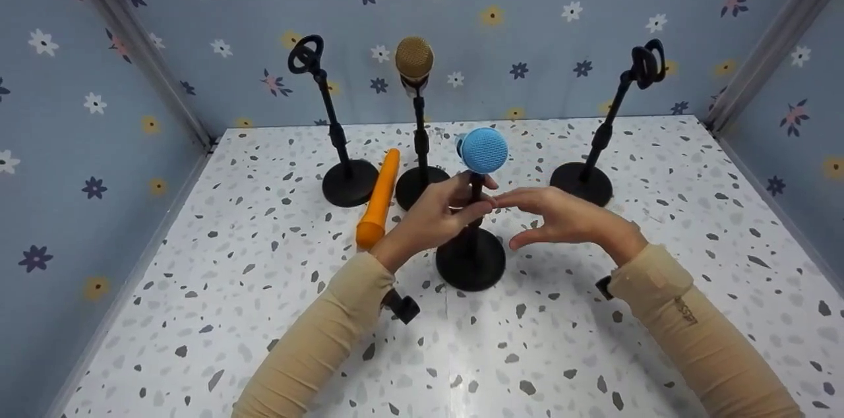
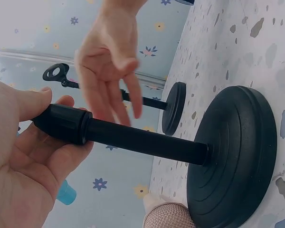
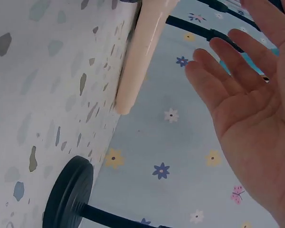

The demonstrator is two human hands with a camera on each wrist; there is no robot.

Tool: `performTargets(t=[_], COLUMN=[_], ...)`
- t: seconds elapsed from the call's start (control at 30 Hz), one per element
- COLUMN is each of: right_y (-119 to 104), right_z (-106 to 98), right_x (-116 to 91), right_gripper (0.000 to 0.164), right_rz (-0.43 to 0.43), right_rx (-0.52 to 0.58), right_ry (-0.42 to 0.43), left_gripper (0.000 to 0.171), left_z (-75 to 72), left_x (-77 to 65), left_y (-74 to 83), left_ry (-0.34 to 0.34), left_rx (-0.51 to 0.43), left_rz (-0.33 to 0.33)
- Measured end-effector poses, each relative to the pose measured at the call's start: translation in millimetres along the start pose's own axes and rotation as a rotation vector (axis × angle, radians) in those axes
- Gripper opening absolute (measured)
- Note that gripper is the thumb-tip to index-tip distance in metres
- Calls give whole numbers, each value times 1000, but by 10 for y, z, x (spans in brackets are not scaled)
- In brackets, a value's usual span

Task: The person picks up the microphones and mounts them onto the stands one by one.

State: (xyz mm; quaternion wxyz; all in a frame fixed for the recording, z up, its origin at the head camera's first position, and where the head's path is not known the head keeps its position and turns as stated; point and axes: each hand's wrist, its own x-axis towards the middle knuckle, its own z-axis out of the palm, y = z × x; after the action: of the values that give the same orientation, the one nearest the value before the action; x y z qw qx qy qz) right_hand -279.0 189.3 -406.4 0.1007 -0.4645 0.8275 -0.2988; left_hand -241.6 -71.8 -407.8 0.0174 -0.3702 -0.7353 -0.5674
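Observation:
A blue-headed microphone (image 1: 484, 150) sits atop a black desktop microphone stand (image 1: 471, 261), whose round base rests on the table. My left hand (image 1: 438, 213) holds this stand's pole just below the microphone. In the left wrist view, the thumb and fingers of the left hand (image 2: 33, 152) curl round the ribbed collar (image 2: 64, 124) of the pole. My right hand (image 1: 560, 217) is at the pole's right side, its fingertips close to the left hand's; whether they touch is unclear. The right wrist view shows the right hand (image 3: 256, 90) with its fingers extended and nothing gripped.
An orange microphone (image 1: 380, 197) lies on the speckled table left of my left hand. Behind, a gold-headed microphone (image 1: 415, 59) is mounted on another stand. Stands with bare clips are at back left (image 1: 349, 182) and back right (image 1: 581, 183). Flower-patterned walls (image 1: 461, 16) enclose the table.

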Motion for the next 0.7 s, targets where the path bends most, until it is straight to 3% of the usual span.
performTargets(t=[0.33, 0.7], right_y=[-11, -8], right_z=[169, 354], right_x=[147, 330], right_gripper=[75, 64], right_rz=[62, 128], right_rx=[-149, -181], right_ry=[-233, -310], left_gripper=[27, 23], left_z=[-5, -7], left_x=[15, 0], left_y=[39, 21], left_ry=[20, 15], left_rx=[-4, 4], left_rz=[-16, -15])
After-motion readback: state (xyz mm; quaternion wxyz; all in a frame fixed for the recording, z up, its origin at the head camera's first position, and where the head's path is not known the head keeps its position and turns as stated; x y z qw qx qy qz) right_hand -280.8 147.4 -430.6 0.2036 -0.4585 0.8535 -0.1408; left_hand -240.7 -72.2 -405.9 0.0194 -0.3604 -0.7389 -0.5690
